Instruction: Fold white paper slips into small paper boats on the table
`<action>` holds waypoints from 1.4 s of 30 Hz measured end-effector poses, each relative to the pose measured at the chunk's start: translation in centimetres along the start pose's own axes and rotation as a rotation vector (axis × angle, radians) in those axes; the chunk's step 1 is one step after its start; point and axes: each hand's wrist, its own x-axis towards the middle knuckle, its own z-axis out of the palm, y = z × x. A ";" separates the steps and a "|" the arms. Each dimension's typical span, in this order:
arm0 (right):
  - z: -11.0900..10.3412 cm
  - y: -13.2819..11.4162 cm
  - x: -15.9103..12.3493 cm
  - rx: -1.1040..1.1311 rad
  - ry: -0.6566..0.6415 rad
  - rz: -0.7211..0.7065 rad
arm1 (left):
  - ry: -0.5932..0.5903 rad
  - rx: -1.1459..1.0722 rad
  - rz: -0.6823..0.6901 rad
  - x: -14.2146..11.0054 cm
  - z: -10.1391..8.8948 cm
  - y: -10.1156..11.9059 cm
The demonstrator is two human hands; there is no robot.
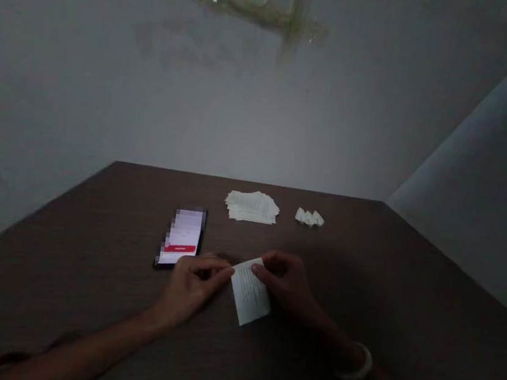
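Between my hands is a small white sheet of paper [250, 297] with lines of print, held tilted above the table. My left hand [193, 284] pinches its upper left corner between thumb and forefinger. On the upper right side, my right hand [286, 280] grips the sheet, its thumb lying on the printed face and its other fingers partly hidden behind. A phone [183, 237] with a lit screen and a red bar lies just beyond my left hand.
A loose stack of printed paper sheets [252, 207] lies toward the back of the dark wooden table [105, 227]. To its right sit several small folded white paper pieces [309, 217] in a row. A grey wall [263, 111] with a stained patch rises behind the table.
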 end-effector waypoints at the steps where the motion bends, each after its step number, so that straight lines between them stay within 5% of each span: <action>1: 0.0 0.0 0.0 0.003 -0.005 -0.005 | 0.005 0.011 -0.012 0.0 -0.1 0.1; 13: -0.5 -0.3 -0.1 0.043 -0.040 0.043 | -0.057 -0.048 -0.150 0.5 -0.4 0.5; 23: -0.7 -0.8 0.1 0.016 0.012 0.100 | -0.060 -0.034 -0.169 0.5 -0.5 1.1; 42: -1.5 -0.9 0.3 0.057 -0.113 0.082 | -0.079 -0.068 -0.182 0.4 -0.6 0.8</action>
